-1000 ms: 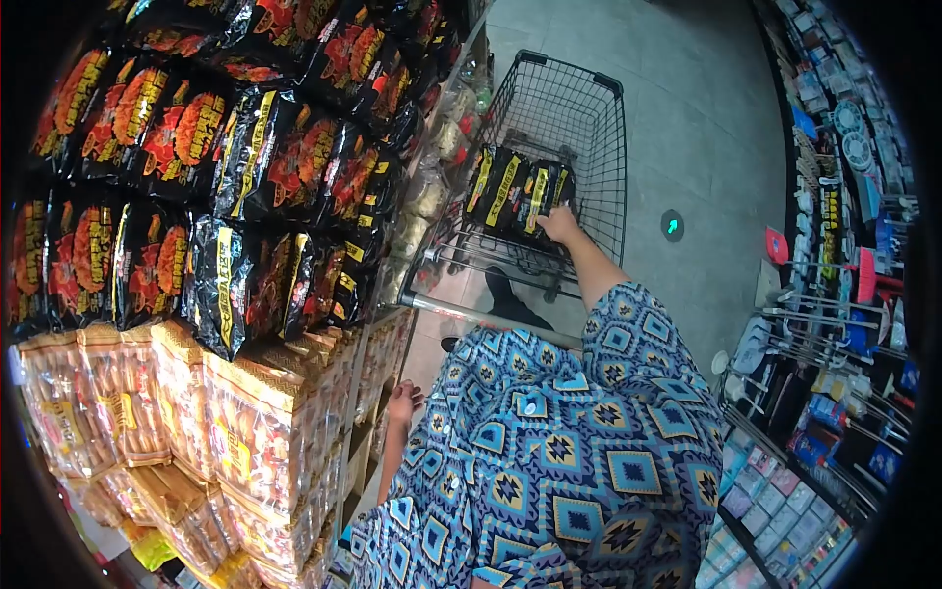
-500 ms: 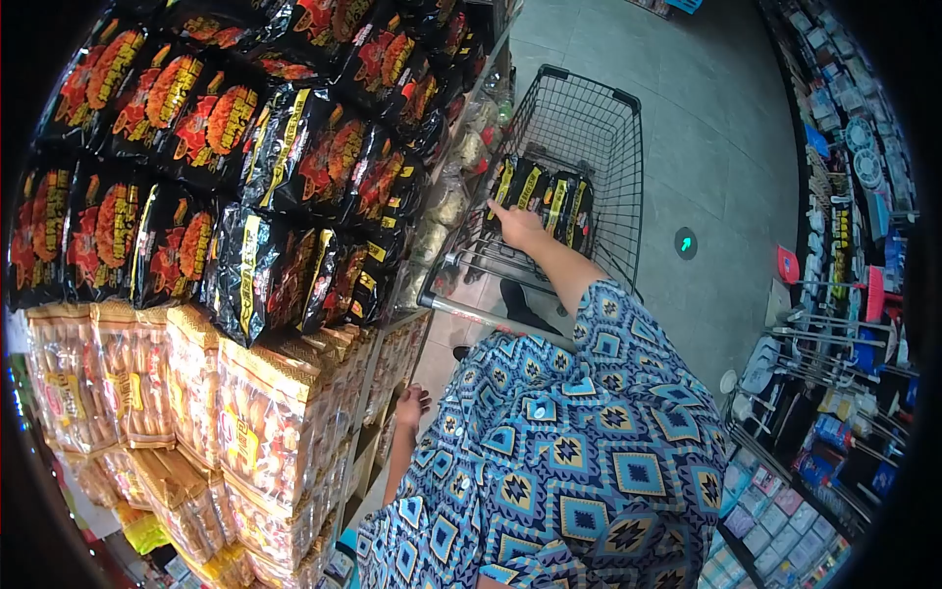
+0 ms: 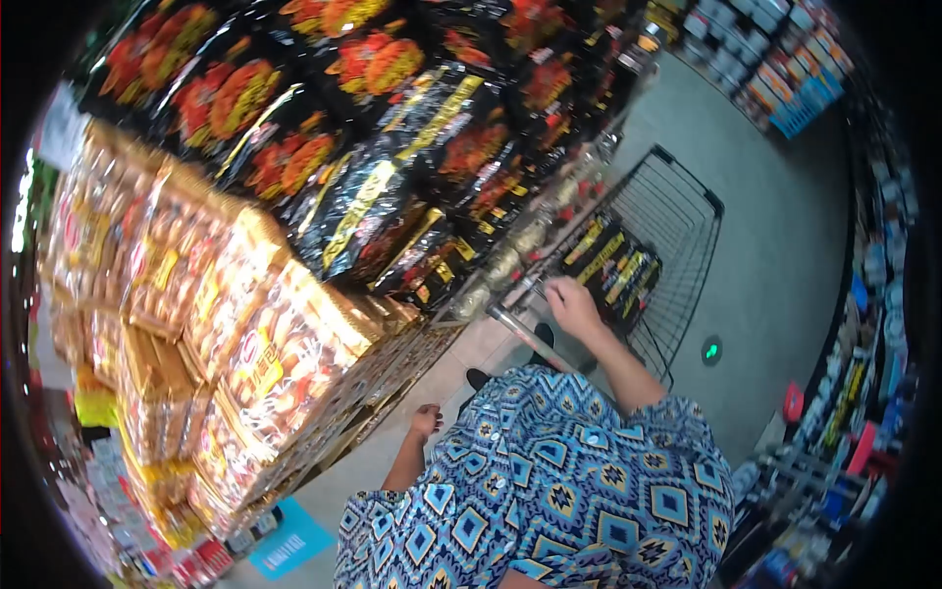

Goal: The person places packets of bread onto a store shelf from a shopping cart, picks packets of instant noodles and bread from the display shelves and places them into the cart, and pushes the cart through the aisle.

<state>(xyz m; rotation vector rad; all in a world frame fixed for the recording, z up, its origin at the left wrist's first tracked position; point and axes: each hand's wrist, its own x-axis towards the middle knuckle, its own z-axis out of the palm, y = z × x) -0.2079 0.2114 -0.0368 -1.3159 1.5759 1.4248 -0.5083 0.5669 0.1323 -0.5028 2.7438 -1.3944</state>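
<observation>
My right hand [image 3: 574, 306] is above the near end of a black wire shopping cart [image 3: 695, 285], close to its handle bar [image 3: 530, 337]. Its fingers look bent and are smeared by motion, so their grip is unclear. Black packs with yellow strips [image 3: 610, 263] lie in the cart, just beyond this hand. Low beside my body, near the stacked goods, my left hand [image 3: 427, 420] hangs with its fingers loosely apart and nothing in them.
Black and red packs [image 3: 368, 64] are piled high at the upper left, above clear bags of bread-like goods [image 3: 285, 344]. Shelves of small goods [image 3: 844, 393] line the right side. A green arrow marker [image 3: 711, 349] is on the grey floor.
The view has turned, and the cart now appears further right and lower. My right hand has drawn back from the packs in the cart toward the handle; its pointing finger is now bent.
</observation>
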